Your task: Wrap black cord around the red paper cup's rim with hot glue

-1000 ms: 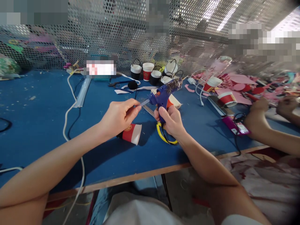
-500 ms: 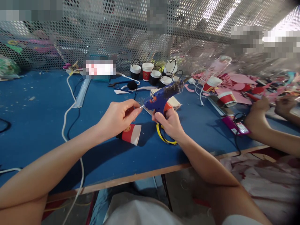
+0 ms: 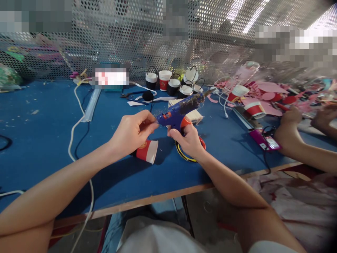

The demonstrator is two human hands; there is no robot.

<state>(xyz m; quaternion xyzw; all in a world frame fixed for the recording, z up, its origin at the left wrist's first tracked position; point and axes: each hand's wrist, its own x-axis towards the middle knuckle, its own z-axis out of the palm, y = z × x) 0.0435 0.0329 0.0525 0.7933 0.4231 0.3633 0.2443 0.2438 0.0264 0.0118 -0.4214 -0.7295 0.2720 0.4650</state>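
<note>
A blue glue gun [image 3: 175,114] with an orange trigger and a dirty nozzle is held by its handle in my right hand [image 3: 188,138]. The nozzle points up and to the right. My left hand [image 3: 134,131] pinches a glue stick at the rear end of the gun; little of the stick shows. Just below the left fingers, a red, black and white paper cup [image 3: 146,151] lies on its side on the blue table [image 3: 113,186]. Beneath my right hand is a yellow and red ring-shaped roll [image 3: 184,154], partly hidden.
Several cups [image 3: 165,80] stand along the mesh panel [image 3: 131,42], near pliers [image 3: 131,94] and black yarn [image 3: 147,95]. A white cable [image 3: 72,135] runs down the left. At the right, a co-worker's hands [image 3: 291,121] are beside pink scraps [image 3: 271,88] and a purple box [image 3: 260,140].
The glue gun has moved left and slightly down with my right hand, toward my left fingers. Less of the stick between them shows. My left hand has barely moved.
</note>
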